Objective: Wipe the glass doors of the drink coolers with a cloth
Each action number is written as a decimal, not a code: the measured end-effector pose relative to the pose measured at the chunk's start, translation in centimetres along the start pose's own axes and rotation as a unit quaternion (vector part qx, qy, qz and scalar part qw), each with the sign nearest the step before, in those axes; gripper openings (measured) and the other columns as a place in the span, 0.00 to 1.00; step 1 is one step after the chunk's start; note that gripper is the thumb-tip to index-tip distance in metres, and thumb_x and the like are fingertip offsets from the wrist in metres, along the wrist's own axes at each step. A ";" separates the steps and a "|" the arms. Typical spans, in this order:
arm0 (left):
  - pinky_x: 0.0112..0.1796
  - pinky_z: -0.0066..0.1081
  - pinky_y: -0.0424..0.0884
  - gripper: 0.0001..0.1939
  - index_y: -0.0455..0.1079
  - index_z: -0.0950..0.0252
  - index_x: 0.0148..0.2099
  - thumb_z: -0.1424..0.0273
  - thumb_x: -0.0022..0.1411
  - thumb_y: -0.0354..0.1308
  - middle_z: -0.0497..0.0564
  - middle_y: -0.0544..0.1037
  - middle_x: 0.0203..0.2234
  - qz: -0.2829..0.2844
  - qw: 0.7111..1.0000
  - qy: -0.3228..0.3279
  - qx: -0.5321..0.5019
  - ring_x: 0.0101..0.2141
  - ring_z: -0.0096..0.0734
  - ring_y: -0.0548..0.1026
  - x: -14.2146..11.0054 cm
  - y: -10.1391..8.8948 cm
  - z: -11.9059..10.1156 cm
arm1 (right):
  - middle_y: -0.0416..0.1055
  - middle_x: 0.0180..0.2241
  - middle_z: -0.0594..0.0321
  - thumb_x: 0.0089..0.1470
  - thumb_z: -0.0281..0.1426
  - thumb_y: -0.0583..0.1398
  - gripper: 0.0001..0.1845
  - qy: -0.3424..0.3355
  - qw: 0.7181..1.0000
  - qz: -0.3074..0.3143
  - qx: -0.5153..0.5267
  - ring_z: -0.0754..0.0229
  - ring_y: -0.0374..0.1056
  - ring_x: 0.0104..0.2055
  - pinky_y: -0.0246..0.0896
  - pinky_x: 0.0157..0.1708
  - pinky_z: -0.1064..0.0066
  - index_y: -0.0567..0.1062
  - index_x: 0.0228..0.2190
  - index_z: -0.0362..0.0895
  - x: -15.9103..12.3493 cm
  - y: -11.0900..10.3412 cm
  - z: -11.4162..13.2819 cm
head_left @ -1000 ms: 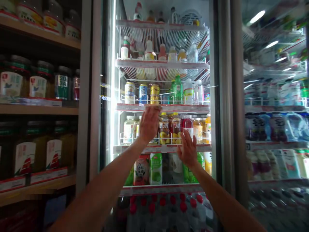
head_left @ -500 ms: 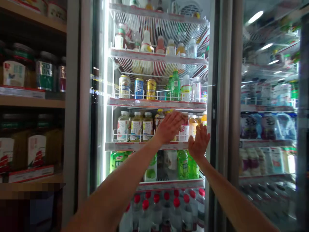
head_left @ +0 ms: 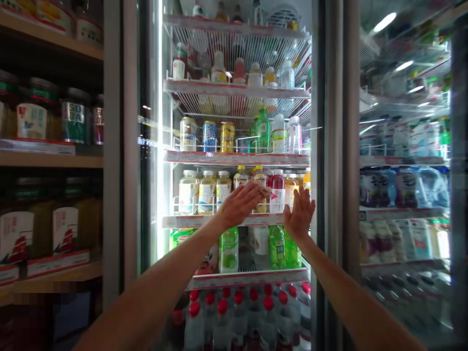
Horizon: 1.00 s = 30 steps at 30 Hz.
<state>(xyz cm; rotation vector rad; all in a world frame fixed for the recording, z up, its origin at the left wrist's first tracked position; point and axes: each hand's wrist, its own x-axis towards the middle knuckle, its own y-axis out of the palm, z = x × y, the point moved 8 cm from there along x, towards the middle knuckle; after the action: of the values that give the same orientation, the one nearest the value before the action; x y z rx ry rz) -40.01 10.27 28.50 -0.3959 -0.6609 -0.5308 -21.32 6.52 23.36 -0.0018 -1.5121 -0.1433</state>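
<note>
My left hand (head_left: 241, 204) is stretched out flat with its fingers pointing right, in front of the fridge shelf with bottled drinks. It overlaps a yellow-capped bottle (head_left: 260, 176), and a red-purple bottle (head_left: 277, 185) stands just past its fingertips. To the right, my right hand (head_left: 300, 214) is raised with fingers up and spread, by the right edge of the lit fridge (head_left: 317, 161). An orange-yellow bottle (head_left: 290, 187) stands behind it. Neither hand holds anything. I cannot tell whether they touch glass.
Cans (head_left: 209, 136) and bottles fill the shelf above. Green bottles (head_left: 277, 247) stand below, over several red-capped bottles (head_left: 222, 326). A wooden shelf (head_left: 51, 159) with large jars is on the left. Another glass-doored fridge (head_left: 402, 214) stands on the right.
My left hand has moved left and slightly down, uncovering the yellow-capped and red-purple bottles. My right hand has barely moved. The view has shifted slightly.
</note>
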 end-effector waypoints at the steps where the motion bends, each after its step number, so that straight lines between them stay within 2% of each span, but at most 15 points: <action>1: 0.59 0.40 0.56 0.24 0.56 0.63 0.61 0.72 0.63 0.45 0.54 0.62 0.59 -0.005 0.999 -0.036 0.009 0.62 0.37 0.52 -0.6 -0.4 1.0 | 0.52 0.61 0.49 0.57 0.35 0.47 0.32 -0.006 1.000 0.003 -0.001 0.50 0.42 0.65 0.41 0.60 0.50 0.49 0.61 0.40 0.0 0.0 0.0; 3: 0.59 0.43 0.54 0.24 0.56 0.66 0.61 0.71 0.63 0.45 0.58 0.60 0.60 -0.045 0.984 -0.167 0.040 0.63 0.40 0.49 -2.3 -2.0 4.4 | 0.51 0.61 0.48 0.57 0.35 0.47 0.32 -0.013 1.000 0.005 -0.002 0.51 0.41 0.66 0.39 0.60 0.50 0.49 0.61 0.40 -0.1 0.0 0.0; 5: 0.59 0.44 0.53 0.24 0.55 0.68 0.61 0.71 0.63 0.45 0.60 0.57 0.61 -0.080 0.962 -0.253 0.059 0.64 0.41 0.47 -4.0 -3.2 6.2 | 0.50 0.62 0.47 0.57 0.35 0.47 0.32 -0.012 1.000 0.003 -0.003 0.51 0.39 0.66 0.38 0.61 0.49 0.49 0.61 0.39 -0.2 0.1 0.0; 7: 0.59 0.43 0.53 0.24 0.55 0.67 0.62 0.73 0.63 0.45 0.58 0.56 0.61 -0.070 0.974 -0.210 0.048 0.64 0.40 0.46 -4.3 -2.9 4.6 | 0.49 0.62 0.48 0.57 0.34 0.47 0.33 -0.006 1.000 0.009 -0.001 0.50 0.39 0.66 0.38 0.61 0.49 0.48 0.62 0.39 -0.2 0.2 -0.1; 9: 0.59 0.40 0.53 0.25 0.54 0.63 0.62 0.75 0.62 0.46 0.54 0.58 0.61 -0.020 0.997 -0.068 0.015 0.63 0.36 0.48 -3.9 -1.6 1.1 | 0.49 0.62 0.48 0.57 0.34 0.47 0.33 0.000 1.000 0.019 -0.004 0.50 0.39 0.66 0.38 0.60 0.49 0.48 0.62 0.40 -0.2 0.2 -0.1; 11: 0.60 0.39 0.53 0.26 0.53 0.61 0.62 0.76 0.62 0.46 0.52 0.60 0.60 0.020 1.000 0.002 -0.003 0.63 0.34 0.50 -4.0 -1.0 0.0 | 0.51 0.62 0.49 0.57 0.34 0.47 0.32 0.000 0.999 0.030 -0.012 0.51 0.40 0.66 0.39 0.60 0.49 0.48 0.62 0.40 0.0 0.0 -0.1; 12: 0.60 0.40 0.52 0.26 0.53 0.61 0.63 0.75 0.62 0.45 0.52 0.60 0.60 0.023 1.000 -0.022 0.000 0.63 0.35 0.49 -4.2 -1.2 1.1 | 0.51 0.61 0.49 0.57 0.35 0.47 0.32 0.000 0.999 0.035 -0.016 0.51 0.41 0.66 0.40 0.60 0.50 0.48 0.61 0.40 0.0 -0.1 -0.1; 14: 0.60 0.44 0.52 0.26 0.52 0.64 0.63 0.73 0.63 0.44 0.56 0.58 0.61 -0.013 0.986 -0.162 0.029 0.63 0.39 0.48 -5.4 -2.9 5.7 | 0.52 0.61 0.49 0.58 0.35 0.47 0.31 0.000 0.999 0.045 -0.018 0.51 0.42 0.65 0.41 0.60 0.51 0.50 0.61 0.41 0.1 -0.2 -0.1; 17: 0.59 0.48 0.53 0.26 0.51 0.68 0.64 0.69 0.65 0.43 0.62 0.53 0.62 -0.094 0.931 -0.346 0.072 0.63 0.45 0.46 -9.2 -6.1 11.0 | 0.52 0.61 0.49 0.57 0.34 0.47 0.31 0.021 0.999 0.043 -0.016 0.49 0.42 0.65 0.41 0.59 0.48 0.51 0.61 0.40 0.1 -0.2 0.0; 18: 0.59 0.48 0.53 0.26 0.50 0.69 0.64 0.69 0.64 0.43 0.63 0.52 0.62 -0.101 0.928 -0.350 0.073 0.63 0.46 0.45 -10.1 -6.5 11.1 | 0.52 0.61 0.48 0.57 0.34 0.47 0.31 0.031 0.999 0.037 -0.015 0.49 0.43 0.65 0.41 0.59 0.47 0.51 0.61 0.40 0.1 -0.2 0.1; 20: 0.58 0.46 0.55 0.27 0.49 0.67 0.64 0.70 0.64 0.44 0.61 0.55 0.62 -0.066 0.962 -0.258 0.054 0.63 0.44 0.46 -10.7 -6.1 8.8 | 0.51 0.61 0.47 0.56 0.33 0.48 0.31 0.037 0.999 0.024 -0.007 0.47 0.43 0.65 0.41 0.58 0.45 0.51 0.60 0.40 0.1 -0.2 0.8; 23: 0.58 0.40 0.56 0.28 0.47 0.61 0.65 0.72 0.64 0.46 0.55 0.61 0.60 0.007 0.996 -0.087 0.026 0.63 0.37 0.49 -10.9 -4.5 4.4 | 0.51 0.61 0.48 0.56 0.32 0.49 0.31 -0.014 0.999 0.009 0.037 0.49 0.44 0.65 0.41 0.59 0.46 0.50 0.61 0.42 0.5 -0.6 3.5; 24: 0.58 0.40 0.56 0.28 0.46 0.61 0.65 0.72 0.64 0.46 0.55 0.60 0.60 0.003 0.995 -0.094 0.031 0.63 0.37 0.49 -10.8 -4.5 4.4 | 0.51 0.62 0.49 0.57 0.31 0.49 0.31 -0.042 0.997 0.009 0.062 0.51 0.44 0.65 0.42 0.60 0.47 0.49 0.61 0.43 0.8 -0.9 4.9; 28: 0.59 0.46 0.53 0.29 0.44 0.67 0.66 0.69 0.65 0.44 0.61 0.53 0.62 -0.068 0.957 -0.277 0.055 0.64 0.41 0.44 -9.3 -5.3 8.0 | 0.49 0.62 0.55 0.57 0.26 0.48 0.32 -0.156 0.967 0.016 0.199 0.56 0.45 0.65 0.48 0.60 0.53 0.46 0.62 0.50 2.7 -2.5 12.3; 30: 0.59 0.44 0.52 0.29 0.44 0.67 0.66 0.67 0.65 0.42 0.60 0.54 0.62 -0.025 0.972 -0.235 0.016 0.64 0.40 0.44 -7.6 -4.2 7.5 | 0.51 0.61 0.57 0.58 0.25 0.46 0.31 -0.194 0.942 0.036 0.272 0.59 0.47 0.64 0.52 0.59 0.57 0.46 0.62 0.50 3.7 -2.6 16.1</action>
<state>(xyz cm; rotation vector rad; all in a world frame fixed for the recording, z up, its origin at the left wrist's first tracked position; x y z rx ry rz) -51.00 13.25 29.59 -0.4797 -1.1369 -0.4765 -37.41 5.02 27.77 0.3779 -1.9014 0.3584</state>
